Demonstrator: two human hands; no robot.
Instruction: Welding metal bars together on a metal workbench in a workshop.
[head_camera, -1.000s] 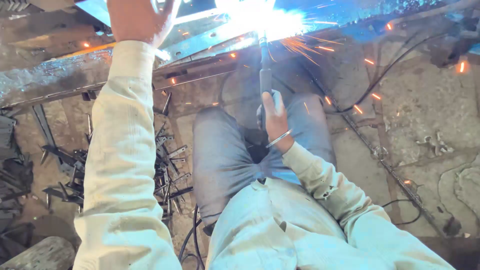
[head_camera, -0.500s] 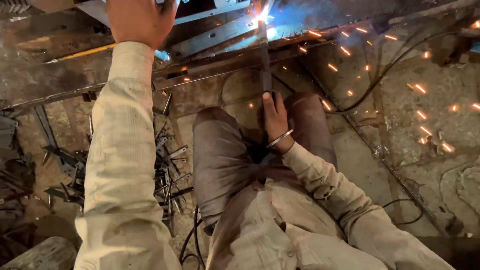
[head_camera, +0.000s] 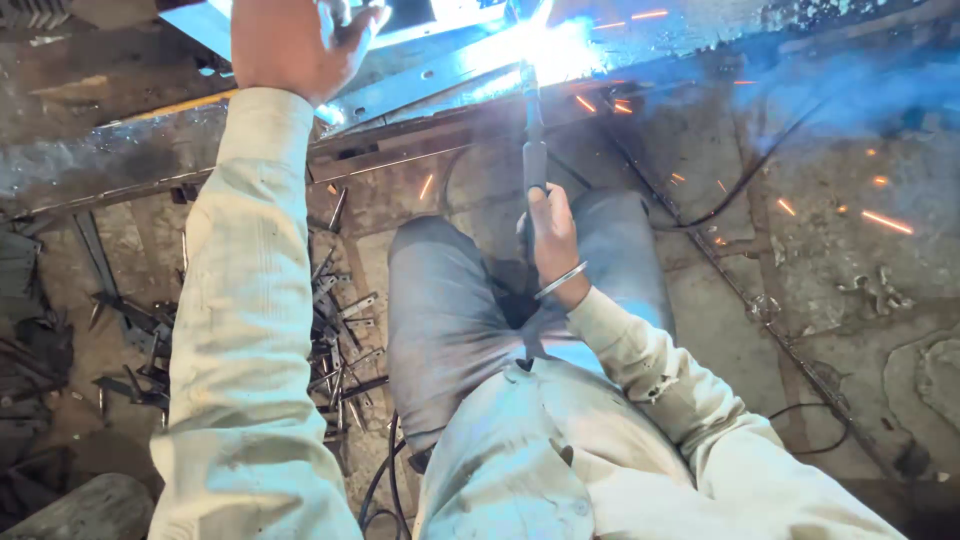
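My right hand (head_camera: 550, 235) grips a dark welding electrode holder (head_camera: 534, 140) that points up at a bright white arc (head_camera: 545, 45) on a long metal bar (head_camera: 430, 85). Orange sparks fly off to the right. A metal bangle sits on that wrist. My left hand (head_camera: 295, 40) is raised at the top of the view, pressed on the metal frame beside the weld; what its fingers close on is hidden. Both arms wear pale long sleeves, and my knees in grey trousers (head_camera: 450, 310) are below the bar.
A pile of short dark metal offcuts (head_camera: 335, 330) lies on the dirty concrete floor to the left of my knees. Black cables (head_camera: 740, 200) run across the floor on the right, and another loops near my waist (head_camera: 385, 480). A thin rod (head_camera: 780, 340) lies diagonally at right.
The arc has flared brighter again and bluish smoke spreads at upper right. My right hand and the holder stay aimed at the same spot; the left hand stays on the frame.
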